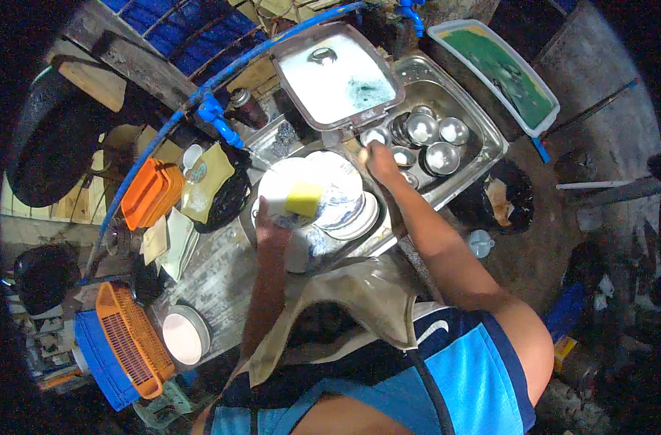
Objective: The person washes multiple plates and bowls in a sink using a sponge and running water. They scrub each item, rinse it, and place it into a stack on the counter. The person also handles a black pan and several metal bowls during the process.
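Note:
Stacked white plates (341, 182), some with blue patterns, stand in the left sink bowl in front of me. My left hand (272, 223) grips the near left edge of a white plate (279, 182), thumb on top. Over the plates shows a flat yellow square (304, 199); I cannot tell what it is. My right hand (382, 162) reaches to the divider between the sink bowls, fingers curled beside a small tan object (356, 150). Whether it holds that object is unclear. Several small steel bowls (442, 158) sit just beyond it in the right sink bowl (466, 98).
A tub of foamy water (319, 81) rests across the sink's back. Blue taps (220, 120) branch from a blue pipe (145, 152). Orange trays (152, 194), an orange basket (129, 337) and pale bowls (184, 334) stand left. A green-bottomed tub (499, 73) is at right.

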`<state>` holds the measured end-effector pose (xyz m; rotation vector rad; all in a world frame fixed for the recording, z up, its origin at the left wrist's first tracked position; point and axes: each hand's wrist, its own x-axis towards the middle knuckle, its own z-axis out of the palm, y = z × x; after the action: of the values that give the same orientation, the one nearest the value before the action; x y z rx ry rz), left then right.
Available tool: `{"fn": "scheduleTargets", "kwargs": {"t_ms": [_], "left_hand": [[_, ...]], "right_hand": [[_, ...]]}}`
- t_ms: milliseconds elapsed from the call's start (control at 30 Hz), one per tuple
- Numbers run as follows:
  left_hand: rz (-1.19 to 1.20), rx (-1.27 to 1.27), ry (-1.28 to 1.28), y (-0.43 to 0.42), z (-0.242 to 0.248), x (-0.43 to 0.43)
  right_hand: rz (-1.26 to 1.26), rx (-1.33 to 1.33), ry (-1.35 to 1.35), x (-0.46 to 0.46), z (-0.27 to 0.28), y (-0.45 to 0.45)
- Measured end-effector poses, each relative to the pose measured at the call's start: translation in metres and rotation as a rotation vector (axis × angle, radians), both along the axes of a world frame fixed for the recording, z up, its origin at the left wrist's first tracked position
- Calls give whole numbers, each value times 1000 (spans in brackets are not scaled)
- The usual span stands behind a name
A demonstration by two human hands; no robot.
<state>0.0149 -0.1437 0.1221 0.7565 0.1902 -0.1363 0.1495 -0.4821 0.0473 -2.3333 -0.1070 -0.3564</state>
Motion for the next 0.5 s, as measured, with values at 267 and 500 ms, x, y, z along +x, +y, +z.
{"fn": "scheduleTargets", "kwargs": {"t_ms": [267,500], "left_hand": [[88,-153,109,17,1,-2],[17,36,100,5,16,8]], "right_hand": [[-511,250,-37,-119,76,-228],[-587,19,133,-141,147,-229]]}}
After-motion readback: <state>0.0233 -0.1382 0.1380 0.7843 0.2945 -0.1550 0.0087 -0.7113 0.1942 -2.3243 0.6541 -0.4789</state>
